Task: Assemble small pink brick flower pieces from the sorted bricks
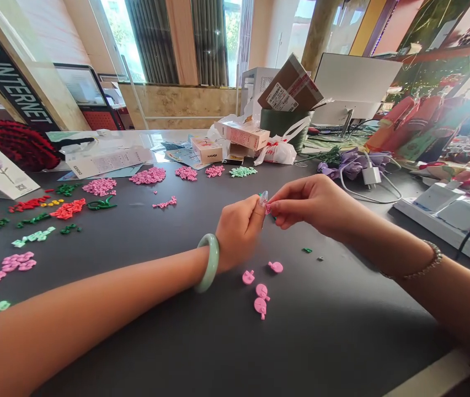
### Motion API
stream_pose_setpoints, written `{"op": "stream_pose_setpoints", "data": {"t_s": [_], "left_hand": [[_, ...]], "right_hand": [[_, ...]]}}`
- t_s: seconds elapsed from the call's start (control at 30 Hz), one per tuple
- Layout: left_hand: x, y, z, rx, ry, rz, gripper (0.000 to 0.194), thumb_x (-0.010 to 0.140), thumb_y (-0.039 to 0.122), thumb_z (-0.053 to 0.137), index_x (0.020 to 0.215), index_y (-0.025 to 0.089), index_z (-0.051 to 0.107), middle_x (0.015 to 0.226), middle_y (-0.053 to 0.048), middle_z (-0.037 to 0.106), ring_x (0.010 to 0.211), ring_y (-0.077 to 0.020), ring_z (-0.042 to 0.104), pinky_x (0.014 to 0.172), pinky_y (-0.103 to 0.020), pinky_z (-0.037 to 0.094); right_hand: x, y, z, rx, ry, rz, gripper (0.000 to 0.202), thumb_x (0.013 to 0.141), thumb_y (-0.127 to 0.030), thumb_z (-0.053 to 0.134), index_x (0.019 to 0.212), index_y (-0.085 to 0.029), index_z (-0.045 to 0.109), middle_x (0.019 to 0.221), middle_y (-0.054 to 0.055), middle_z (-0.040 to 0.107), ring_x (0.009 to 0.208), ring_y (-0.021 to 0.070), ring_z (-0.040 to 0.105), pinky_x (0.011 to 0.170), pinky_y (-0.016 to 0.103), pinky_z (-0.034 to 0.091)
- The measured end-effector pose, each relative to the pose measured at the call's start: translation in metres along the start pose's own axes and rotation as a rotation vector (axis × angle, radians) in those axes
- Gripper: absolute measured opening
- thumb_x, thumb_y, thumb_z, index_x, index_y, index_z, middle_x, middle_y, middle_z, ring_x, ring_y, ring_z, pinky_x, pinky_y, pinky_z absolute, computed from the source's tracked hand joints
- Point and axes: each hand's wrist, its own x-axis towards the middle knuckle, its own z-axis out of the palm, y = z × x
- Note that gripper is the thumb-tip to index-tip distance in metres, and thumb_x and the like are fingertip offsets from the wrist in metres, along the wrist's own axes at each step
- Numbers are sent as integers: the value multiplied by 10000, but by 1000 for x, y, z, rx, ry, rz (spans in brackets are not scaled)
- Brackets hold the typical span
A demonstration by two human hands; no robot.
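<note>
Pink toy-brick piece [267, 209]: between the fingertips, above the table [321, 342]
Right hand [309, 207]: thumb and forefinger pinching it
Left hand [240, 227]: thumb pressed to fingers against it, grip partly hidden
Risk: uneven pressure could make it slip and drop among the pink round pieces [261, 290]
Surface: dark, smooth
Room: grey curtains [152, 41], white monitor [353, 80]

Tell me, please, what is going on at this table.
A person's left hand and right hand hold a small pink piece between them, above the dark table. Four round pink pieces lie nearer the person. Groups of small coloured pieces lie farther back and to the left.
</note>
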Motion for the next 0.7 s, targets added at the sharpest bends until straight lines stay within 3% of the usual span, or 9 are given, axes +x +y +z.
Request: {"op": "stream_pose_setpoints", "data": {"t_s": [0.7], "left_hand": [[-1,-6,2,217,52,248,378,1019,284,288,646,221,301,556,45,439,486,-92,369,520,-244,299]], "right_hand": [[-2,2,4,86,-30,42,79,675,-185,769,613,-176,721,602,25,663,522,112,605,507,239,545]]}}
